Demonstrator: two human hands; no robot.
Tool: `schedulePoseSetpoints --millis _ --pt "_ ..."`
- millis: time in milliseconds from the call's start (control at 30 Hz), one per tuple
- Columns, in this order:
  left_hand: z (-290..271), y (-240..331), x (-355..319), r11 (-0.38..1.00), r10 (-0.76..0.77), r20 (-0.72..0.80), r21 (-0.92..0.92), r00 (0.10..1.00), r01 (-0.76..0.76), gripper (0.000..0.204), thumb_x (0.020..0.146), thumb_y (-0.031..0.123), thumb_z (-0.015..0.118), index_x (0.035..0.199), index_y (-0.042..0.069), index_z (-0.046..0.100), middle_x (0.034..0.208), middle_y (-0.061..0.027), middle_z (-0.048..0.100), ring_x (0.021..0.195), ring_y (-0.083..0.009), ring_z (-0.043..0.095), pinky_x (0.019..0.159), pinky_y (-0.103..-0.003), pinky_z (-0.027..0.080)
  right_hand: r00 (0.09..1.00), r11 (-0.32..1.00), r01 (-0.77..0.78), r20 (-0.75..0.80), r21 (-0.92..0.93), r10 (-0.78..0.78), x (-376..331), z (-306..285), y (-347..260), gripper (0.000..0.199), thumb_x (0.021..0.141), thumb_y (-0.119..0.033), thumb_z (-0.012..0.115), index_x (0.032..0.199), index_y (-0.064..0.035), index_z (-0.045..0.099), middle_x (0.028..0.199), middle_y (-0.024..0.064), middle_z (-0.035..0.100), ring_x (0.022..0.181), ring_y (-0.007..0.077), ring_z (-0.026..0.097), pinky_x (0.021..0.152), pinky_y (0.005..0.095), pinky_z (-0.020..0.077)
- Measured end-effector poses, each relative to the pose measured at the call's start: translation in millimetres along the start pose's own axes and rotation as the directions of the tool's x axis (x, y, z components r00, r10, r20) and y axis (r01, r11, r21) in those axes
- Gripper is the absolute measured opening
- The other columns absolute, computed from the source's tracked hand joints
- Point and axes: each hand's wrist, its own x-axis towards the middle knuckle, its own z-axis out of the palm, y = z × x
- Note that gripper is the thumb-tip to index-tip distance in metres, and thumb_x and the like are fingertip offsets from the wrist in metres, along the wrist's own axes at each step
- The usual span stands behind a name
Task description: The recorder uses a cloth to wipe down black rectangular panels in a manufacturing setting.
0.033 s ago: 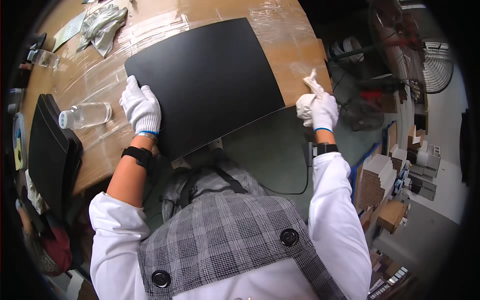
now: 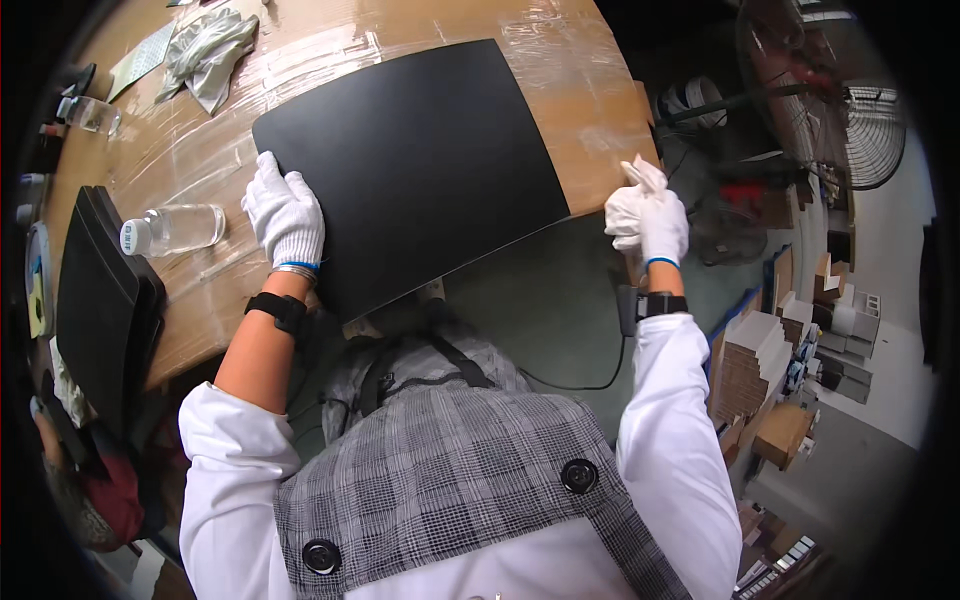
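Well, a big black sheet (image 2: 420, 170) is lying flat on the brown bench (image 2: 590, 130), between the left fingers and the right fingers. The left hand (image 2: 284, 222) is wearing a white glove and is touching the sheet's left edge. Its fingers are lying nearly straight there, and I cannot tell if they are gripping. The right hand (image 2: 663, 225) is wearing a white glove too. Its fingers are curling around a bunched white cloth (image 2: 624, 217), near the bench's right edge and apart from the sheet. Just left of the left fingers, a clear bottle (image 2: 185, 230) with a white cap is sitting on the bench. Farther left, a pile of black sheets (image 2: 98, 300) is resting. A crumpled pale rag (image 2: 205, 60) is lying well past the left fingers. A fan (image 2: 870, 140) is standing off to the right of the right fingers.
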Motion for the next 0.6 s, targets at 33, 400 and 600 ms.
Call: schedulePoseSetpoints --millis 33,400,600 --pt "-1.3 2.6 -0.3 1.000 -0.005 0.003 -0.012 1.000 0.005 0.049 0.092 0.024 0.050 0.133 -0.002 0.045 0.119 -0.0233 0.057 0.111 -0.0378 0.052 0.101 -0.049 0.035 0.998 0.919 0.004 -0.057 0.393 0.020 -2.0 -14.7 10.3 0.031 0.091 -0.030 0.054 0.108 -0.0067 0.062 0.104 0.0148 0.064 0.096 0.0330 0.063 0.081 0.0424 0.0526" --pt "-2.8 9.5 0.7 0.999 -0.040 0.059 -0.014 0.997 0.040 0.050 0.093 0.024 0.049 0.136 0.000 0.043 0.127 -0.0217 0.053 0.116 -0.0373 0.048 0.104 -0.050 0.032 0.887 0.705 0.441 -0.149 0.555 -0.438 -52.0 31.8 -127.1 0.045 0.090 -0.040 0.056 0.124 -0.0113 0.054 0.110 0.0143 0.061 0.099 0.0316 0.060 0.093 0.0431 0.0481" --pt "-3.0 11.6 -0.2 0.998 -0.029 0.016 -0.049 0.999 0.030 0.052 0.090 0.019 0.053 0.137 0.001 0.041 0.125 -0.0208 0.051 0.116 -0.0382 0.046 0.106 -0.051 0.030 0.067 0.070 0.998 -0.350 0.005 -0.934 -176.4 78.2 -199.3 0.041 0.072 -0.043 0.066 0.098 -0.0108 0.068 0.110 0.0196 0.057 0.095 0.0322 0.057 0.084 0.0479 0.0462"
